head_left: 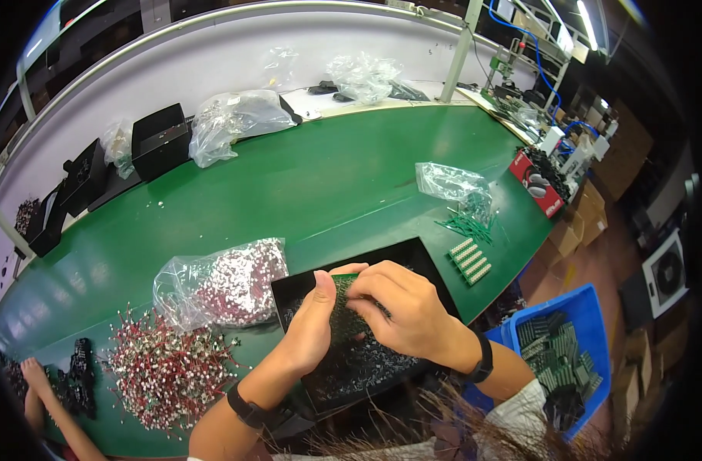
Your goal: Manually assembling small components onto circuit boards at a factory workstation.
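Observation:
Above a black tray (409,257), my left hand (311,326) grips a green circuit board (342,301), its thumb raised along the near side. My right hand (405,307) is bent over the same board, fingers curled and pinched at its right edge; anything small between those fingertips is hidden. Both wrists wear black bands. Many small dark and clear bits (378,369) lie in the tray beneath the hands.
Left of the tray are a heap of red-and-white wired connectors (167,369) and a clear bag (240,284) of similar parts. To the right lie a green board panel (469,261), green strips (470,224) and a blue bin (597,323) of boards. Another person's hand (36,376) shows far left.

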`<move>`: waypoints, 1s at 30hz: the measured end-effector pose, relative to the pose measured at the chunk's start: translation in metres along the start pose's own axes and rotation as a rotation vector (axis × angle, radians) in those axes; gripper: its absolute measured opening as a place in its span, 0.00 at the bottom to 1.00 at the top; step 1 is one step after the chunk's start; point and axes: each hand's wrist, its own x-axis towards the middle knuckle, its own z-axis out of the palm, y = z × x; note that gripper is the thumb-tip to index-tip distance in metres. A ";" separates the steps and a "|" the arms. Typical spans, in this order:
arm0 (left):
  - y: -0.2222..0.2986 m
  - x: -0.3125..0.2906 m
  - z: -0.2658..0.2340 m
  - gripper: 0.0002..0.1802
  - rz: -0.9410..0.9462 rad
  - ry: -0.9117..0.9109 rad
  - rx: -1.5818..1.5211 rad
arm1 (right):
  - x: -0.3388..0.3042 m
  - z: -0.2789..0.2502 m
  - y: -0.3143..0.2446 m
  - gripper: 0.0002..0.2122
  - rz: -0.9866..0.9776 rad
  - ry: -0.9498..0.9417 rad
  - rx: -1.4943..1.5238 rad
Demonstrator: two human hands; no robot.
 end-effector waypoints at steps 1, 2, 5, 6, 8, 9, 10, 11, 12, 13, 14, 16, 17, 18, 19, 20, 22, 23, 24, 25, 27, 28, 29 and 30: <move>0.001 0.000 0.000 0.44 -0.001 0.001 0.000 | -0.002 -0.001 0.003 0.12 0.034 -0.050 0.035; 0.002 -0.001 0.000 0.44 -0.002 0.005 -0.012 | -0.004 -0.003 0.005 0.11 0.067 -0.100 0.070; 0.006 -0.002 0.001 0.44 -0.028 0.013 -0.035 | -0.007 -0.009 0.008 0.11 0.103 -0.097 0.063; 0.007 -0.003 0.001 0.44 -0.056 0.017 -0.045 | -0.006 -0.010 0.008 0.11 0.102 -0.098 0.063; 0.009 -0.003 0.004 0.44 -0.059 0.032 -0.050 | -0.005 -0.011 0.009 0.11 0.112 0.014 0.016; 0.009 -0.003 0.005 0.43 -0.063 0.044 -0.054 | -0.005 -0.010 0.010 0.11 0.081 0.008 0.008; 0.007 -0.003 0.004 0.43 -0.063 0.040 -0.055 | -0.005 -0.009 0.010 0.11 0.082 0.009 0.005; 0.004 -0.002 0.001 0.43 -0.047 0.013 -0.050 | -0.004 -0.006 0.010 0.11 0.044 0.014 -0.012; 0.003 -0.002 0.000 0.43 -0.031 -0.014 -0.045 | -0.004 -0.004 0.009 0.11 0.007 0.020 -0.028; 0.003 -0.002 0.001 0.43 -0.032 -0.015 -0.045 | -0.003 -0.002 0.010 0.10 -0.004 0.019 -0.038; 0.003 -0.002 0.002 0.42 -0.025 -0.002 -0.042 | -0.004 -0.001 0.009 0.10 -0.003 0.020 -0.039; 0.005 -0.002 0.004 0.42 -0.018 0.011 -0.038 | -0.006 0.002 0.005 0.09 0.008 0.068 -0.092; 0.006 -0.002 0.005 0.42 -0.018 0.017 -0.036 | -0.006 0.003 0.005 0.09 0.008 0.068 -0.092; 0.007 -0.002 0.006 0.42 -0.018 0.024 -0.034 | -0.006 0.003 0.004 0.09 0.018 0.067 -0.119; 0.006 -0.002 0.005 0.42 -0.018 0.020 -0.035 | -0.006 0.003 0.003 0.08 0.029 0.067 -0.149; 0.004 -0.001 0.004 0.42 0.010 0.011 -0.004 | -0.006 0.003 0.003 0.08 0.030 0.068 -0.154; 0.002 0.000 0.004 0.42 0.037 0.003 0.028 | -0.005 0.005 0.005 0.07 0.069 0.048 -0.087; 0.001 -0.001 0.004 0.42 0.050 0.006 0.030 | -0.004 0.005 0.006 0.07 0.069 0.047 -0.085; 0.001 -0.001 0.004 0.43 0.064 0.009 0.032 | -0.003 0.002 0.008 0.07 0.097 0.049 -0.034; 0.002 -0.001 0.005 0.43 0.066 0.010 0.031 | -0.003 -0.001 0.010 0.07 0.122 0.050 0.015; 0.006 -0.003 0.005 0.42 -0.020 0.052 -0.019 | -0.004 -0.010 0.012 0.06 0.139 0.034 0.014; 0.006 -0.003 0.005 0.42 -0.019 0.056 -0.020 | -0.005 -0.013 0.013 0.06 0.158 0.021 0.016; 0.007 -0.004 0.003 0.43 -0.034 0.048 -0.002 | -0.007 -0.013 0.014 0.06 0.177 0.012 0.018; 0.007 -0.004 0.002 0.43 -0.050 0.042 0.016 | -0.007 -0.009 0.014 0.06 0.177 0.008 0.023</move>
